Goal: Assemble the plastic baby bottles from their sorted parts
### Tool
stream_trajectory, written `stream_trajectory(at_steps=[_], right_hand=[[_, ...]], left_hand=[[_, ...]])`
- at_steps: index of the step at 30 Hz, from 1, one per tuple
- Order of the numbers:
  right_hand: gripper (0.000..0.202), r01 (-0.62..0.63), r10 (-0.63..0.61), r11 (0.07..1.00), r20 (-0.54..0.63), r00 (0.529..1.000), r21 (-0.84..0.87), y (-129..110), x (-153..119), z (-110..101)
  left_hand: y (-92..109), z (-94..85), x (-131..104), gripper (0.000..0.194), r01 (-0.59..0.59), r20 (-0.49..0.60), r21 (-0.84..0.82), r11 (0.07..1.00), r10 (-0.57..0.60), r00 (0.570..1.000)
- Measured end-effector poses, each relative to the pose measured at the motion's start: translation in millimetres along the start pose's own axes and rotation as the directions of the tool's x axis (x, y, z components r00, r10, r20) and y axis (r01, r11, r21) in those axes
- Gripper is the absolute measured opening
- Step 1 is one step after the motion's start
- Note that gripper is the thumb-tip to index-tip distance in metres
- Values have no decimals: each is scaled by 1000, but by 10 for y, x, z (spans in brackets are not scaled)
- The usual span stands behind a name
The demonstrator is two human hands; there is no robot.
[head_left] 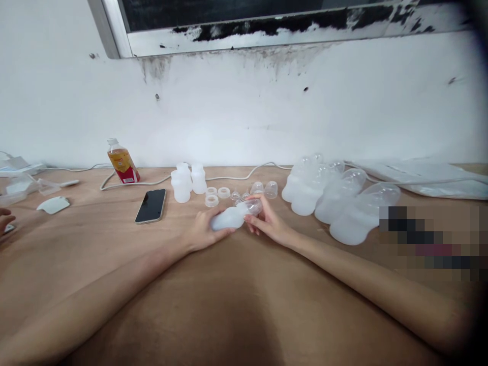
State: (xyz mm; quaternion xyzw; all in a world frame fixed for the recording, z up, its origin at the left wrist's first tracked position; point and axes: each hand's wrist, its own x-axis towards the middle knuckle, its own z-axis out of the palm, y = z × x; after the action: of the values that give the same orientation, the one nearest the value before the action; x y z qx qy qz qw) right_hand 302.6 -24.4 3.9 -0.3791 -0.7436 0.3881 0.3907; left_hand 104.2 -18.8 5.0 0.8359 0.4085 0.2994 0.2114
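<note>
A frosted white bottle (229, 218) lies on its side above the table, its clear domed cap (253, 206) pointing right. My left hand (204, 229) is wrapped round the bottle's body. The cap end is between the thumb and fingers of my right hand (267, 221). Just behind my hands are white rings (211, 201), small clear nipples (235, 195) and clear caps (271, 189). Frosted bottles without caps (182, 186) stand behind my left hand. To the right, several capped bottles (348, 221) are grouped together.
A phone (151, 206) and a drink bottle (122, 161) are on the wooden table (171, 315) at the left. A white cable (244, 177) runs along the wall. Plastic bags (427, 179) lie at the back right. Another person's hand (5, 219) shows at the left edge.
</note>
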Motion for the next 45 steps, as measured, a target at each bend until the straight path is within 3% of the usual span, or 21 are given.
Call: stream_trajectory(at_steps=[3, 7, 9, 11, 14, 16, 18, 21, 26, 30, 34, 36, 38, 39, 41, 43, 45], right_hand=[[40, 30, -41, 935, -24, 999, -353, -251, 36, -100], [42, 47, -71, 637, 3, 997, -770, -677, 11, -321], [39, 3, -11, 487, -3, 1000, -873, -806, -56, -478], [37, -75, 51, 318, -62, 997, -945, -836, -137, -664], [38, -149, 32, 59, -147, 989, -987, -730, -232, -960], [41, -149, -21, -33, -149, 989, -988, -612, -265, -1138], [46, -117, -79, -42, -113, 990, -992, -493, -282, -1280], [51, -96, -145, 15, -97, 985, -995, -357, -301, -1409], [54, -117, -250, 110, -141, 958, -987, -279, -312, -1436], [45, -282, -167, 25, -283, 945, -959, -336, -288, -1320], [38, -390, -138, -71, -379, 915, -918, -563, -281, -1113], [33, -410, -159, -81, -395, 905, -908, -734, -269, -965], [32, -352, -178, -100, -331, 927, -931, -866, -235, -773], [37, -274, -159, -72, -260, 952, -959, -890, -210, -659], [39, -41, -150, 110, -57, 987, -993, -817, -159, -405], [41, 237, -170, 333, 190, 967, -912, -597, -122, -145], [50, 351, -157, 492, 315, 936, -797, -312, -110, 75]], left_hand=[[-10, 17, 15, 46, -58, -5, -60, 997, 57, 998], [-54, 59, 25, 66, -174, 27, -77, 982, 176, 984], [-81, 75, 26, 67, -176, 27, -65, 982, 178, 984], [-100, 82, 25, 57, -165, 24, -41, 985, 167, 986], [-110, 80, 23, 48, -159, 19, -3, 987, 159, 987], [-108, 77, 21, 46, -158, 13, 11, 987, 158, 987], [-104, 77, 20, 44, -156, 18, 13, 988, 156, 988], [-101, 82, 21, 43, -148, 31, 12, 989, 148, 989], [-105, 86, 27, 42, -139, 32, 19, 990, 139, 990], [-112, 78, 26, 40, -154, 35, 35, 987, 153, 988], [-108, 78, 20, 40, -157, 36, 57, 986, 155, 987], [-104, 79, 19, 39, -158, 46, 94, 983, 154, 987], [-104, 76, 18, 37, -175, 97, 165, 971, 160, 982], [-106, 71, 18, 36, -189, 138, 208, 960, 163, 977], [-114, 57, 16, 40, -224, 237, 280, 934, 158, 958], [-123, 39, 12, 48, -264, 331, 314, 912, 155, 931], [-130, 22, 5, 54, -307, 392, 318, 897, 171, 904]])
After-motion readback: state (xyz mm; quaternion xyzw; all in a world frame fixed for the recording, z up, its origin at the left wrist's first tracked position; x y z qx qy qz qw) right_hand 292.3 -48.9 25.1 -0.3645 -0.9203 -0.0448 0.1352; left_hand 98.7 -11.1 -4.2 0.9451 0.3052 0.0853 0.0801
